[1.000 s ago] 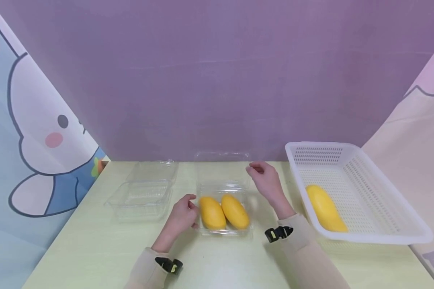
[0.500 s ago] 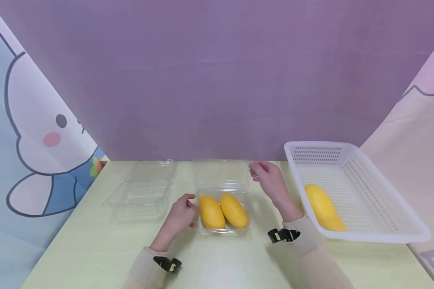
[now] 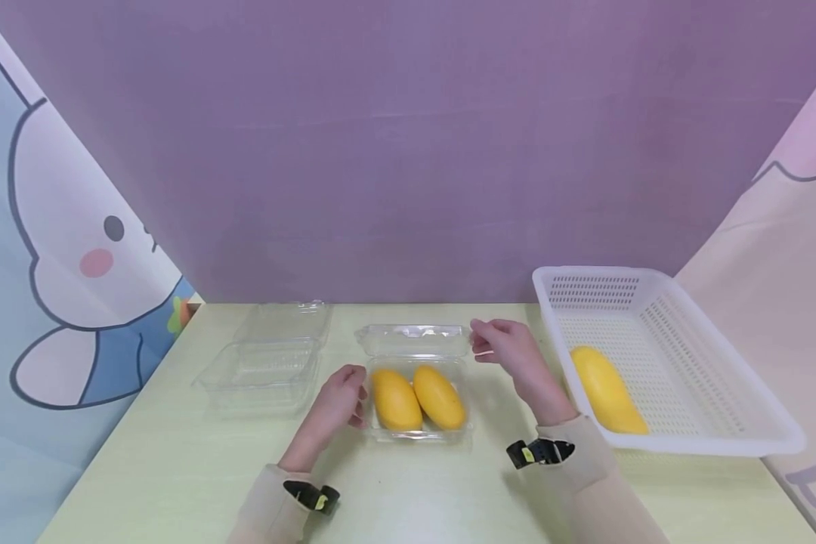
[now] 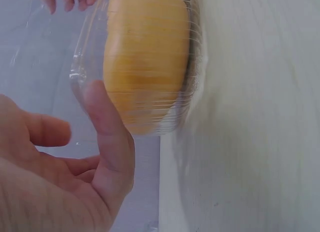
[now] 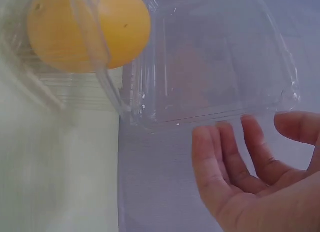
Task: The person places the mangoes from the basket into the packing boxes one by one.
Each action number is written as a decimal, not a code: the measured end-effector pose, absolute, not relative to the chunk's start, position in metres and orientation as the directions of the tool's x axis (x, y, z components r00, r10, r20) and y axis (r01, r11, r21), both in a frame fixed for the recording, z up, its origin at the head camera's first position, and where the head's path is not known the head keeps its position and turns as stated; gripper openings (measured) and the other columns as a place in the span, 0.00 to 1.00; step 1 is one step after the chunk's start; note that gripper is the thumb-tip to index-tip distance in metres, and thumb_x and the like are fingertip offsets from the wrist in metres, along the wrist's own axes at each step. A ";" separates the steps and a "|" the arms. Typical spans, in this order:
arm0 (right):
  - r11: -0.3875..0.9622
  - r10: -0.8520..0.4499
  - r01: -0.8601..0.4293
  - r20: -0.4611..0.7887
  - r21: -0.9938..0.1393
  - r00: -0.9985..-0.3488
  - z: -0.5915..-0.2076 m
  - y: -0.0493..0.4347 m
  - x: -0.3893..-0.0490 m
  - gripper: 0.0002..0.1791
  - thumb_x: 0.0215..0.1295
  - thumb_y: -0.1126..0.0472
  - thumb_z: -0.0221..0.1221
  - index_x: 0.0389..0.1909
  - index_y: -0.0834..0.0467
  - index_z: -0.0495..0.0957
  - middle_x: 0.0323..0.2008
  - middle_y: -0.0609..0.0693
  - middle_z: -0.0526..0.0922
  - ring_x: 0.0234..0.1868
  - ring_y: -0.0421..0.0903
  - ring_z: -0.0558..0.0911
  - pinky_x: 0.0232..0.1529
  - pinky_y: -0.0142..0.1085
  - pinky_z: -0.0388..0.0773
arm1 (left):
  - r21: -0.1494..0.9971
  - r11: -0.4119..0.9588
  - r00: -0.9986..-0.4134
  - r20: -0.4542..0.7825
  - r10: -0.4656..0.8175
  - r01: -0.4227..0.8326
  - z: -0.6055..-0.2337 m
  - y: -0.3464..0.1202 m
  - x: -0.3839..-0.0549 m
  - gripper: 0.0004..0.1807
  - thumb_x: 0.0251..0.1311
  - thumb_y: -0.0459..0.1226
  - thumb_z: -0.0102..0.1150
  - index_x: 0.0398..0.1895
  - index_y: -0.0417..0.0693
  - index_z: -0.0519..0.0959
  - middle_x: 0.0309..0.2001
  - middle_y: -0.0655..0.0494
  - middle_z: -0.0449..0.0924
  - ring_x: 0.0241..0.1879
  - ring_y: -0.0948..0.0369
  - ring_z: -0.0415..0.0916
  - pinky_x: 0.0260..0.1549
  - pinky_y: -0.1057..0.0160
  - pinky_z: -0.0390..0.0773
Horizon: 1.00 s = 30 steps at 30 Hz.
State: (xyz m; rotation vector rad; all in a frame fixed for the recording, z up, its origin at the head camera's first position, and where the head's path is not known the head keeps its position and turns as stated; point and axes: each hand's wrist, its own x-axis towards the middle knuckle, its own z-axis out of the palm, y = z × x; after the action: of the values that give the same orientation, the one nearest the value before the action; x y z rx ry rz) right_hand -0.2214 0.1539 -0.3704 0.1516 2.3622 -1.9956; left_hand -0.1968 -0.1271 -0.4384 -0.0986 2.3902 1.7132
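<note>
Flanking box [image 3: 419, 436] | left grip [image 3: 340, 397] wide | right grip [image 3: 511, 351] parted (fingers bent), by lid [image 3: 415, 344]

1. Box [image 3: 421, 436]: clear plastic, ribbed walls, upright on the worktop [image 3: 408, 499], roughly midway between left and right edges, toward the far edge.
2. Lid [image 3: 413, 341]: clear, raised and tilted along the box's far side, not closed.
3. Left mango [image 3: 396, 399]: yellow, in the box's left half.
4. Right mango [image 3: 439, 397]: yellow, alongside, far end slanting left.
</note>
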 end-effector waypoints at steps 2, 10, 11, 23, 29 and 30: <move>0.176 0.028 0.113 -0.110 -0.978 -0.994 -0.373 0.155 -0.220 0.18 0.74 0.56 0.57 0.40 0.71 0.79 0.33 0.55 0.82 0.35 0.46 0.83 0.46 0.41 0.85 | 0.939 0.293 -0.975 -0.211 0.075 -0.181 -0.438 -0.129 -0.198 0.28 0.80 0.49 0.36 0.62 0.31 0.69 0.35 0.46 0.72 0.24 0.57 0.71 0.24 0.59 0.82; 0.252 -0.044 0.154 -0.170 -0.956 -0.984 -0.378 0.158 -0.211 0.22 0.74 0.54 0.56 0.47 0.73 0.76 0.36 0.58 0.81 0.35 0.46 0.81 0.49 0.45 0.84 | 0.949 0.218 -0.961 -0.254 0.108 -0.226 -0.433 -0.135 -0.199 0.44 0.76 0.64 0.25 0.64 0.31 0.68 0.34 0.45 0.73 0.24 0.57 0.73 0.24 0.59 0.82; 0.258 -0.052 0.157 -0.176 -0.953 -0.983 -0.379 0.158 -0.209 0.22 0.74 0.54 0.56 0.48 0.73 0.76 0.37 0.59 0.81 0.36 0.46 0.81 0.49 0.46 0.84 | 0.950 0.209 -0.960 -0.259 0.111 -0.232 -0.432 -0.136 -0.199 0.45 0.75 0.65 0.25 0.64 0.30 0.69 0.34 0.45 0.73 0.24 0.56 0.73 0.24 0.59 0.83; 0.275 -0.068 0.210 -0.237 -0.938 -0.969 -0.394 0.159 -0.199 0.24 0.74 0.54 0.55 0.52 0.75 0.74 0.37 0.61 0.81 0.38 0.53 0.82 0.48 0.47 0.84 | 0.946 0.151 -0.942 -0.309 0.135 -0.288 -0.430 -0.142 -0.200 0.47 0.70 0.69 0.35 0.64 0.33 0.70 0.37 0.45 0.74 0.27 0.55 0.75 0.27 0.59 0.82; 0.271 -0.078 0.241 -0.271 -0.932 -0.960 -0.401 0.160 -0.195 0.25 0.73 0.54 0.55 0.53 0.75 0.74 0.38 0.64 0.82 0.36 0.52 0.83 0.45 0.46 0.85 | 0.945 0.149 -0.941 -0.310 0.131 -0.291 -0.430 -0.140 -0.201 0.38 0.73 0.61 0.40 0.62 0.34 0.71 0.37 0.45 0.74 0.27 0.55 0.75 0.27 0.59 0.82; 0.266 -0.084 0.244 -0.274 -0.933 -0.958 -0.402 0.160 -0.195 0.25 0.72 0.54 0.55 0.53 0.75 0.75 0.39 0.65 0.83 0.36 0.52 0.83 0.44 0.46 0.85 | 0.945 0.147 -0.941 -0.313 0.130 -0.294 -0.430 -0.140 -0.201 0.36 0.74 0.59 0.40 0.61 0.34 0.70 0.37 0.45 0.74 0.27 0.55 0.75 0.27 0.59 0.82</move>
State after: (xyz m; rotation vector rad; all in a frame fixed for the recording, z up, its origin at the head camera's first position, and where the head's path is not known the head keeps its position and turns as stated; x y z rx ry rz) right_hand -0.1949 0.1602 -0.4024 0.1475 2.2706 -1.7477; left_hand -0.2010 -0.1402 -0.4302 -0.1574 2.1095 1.8564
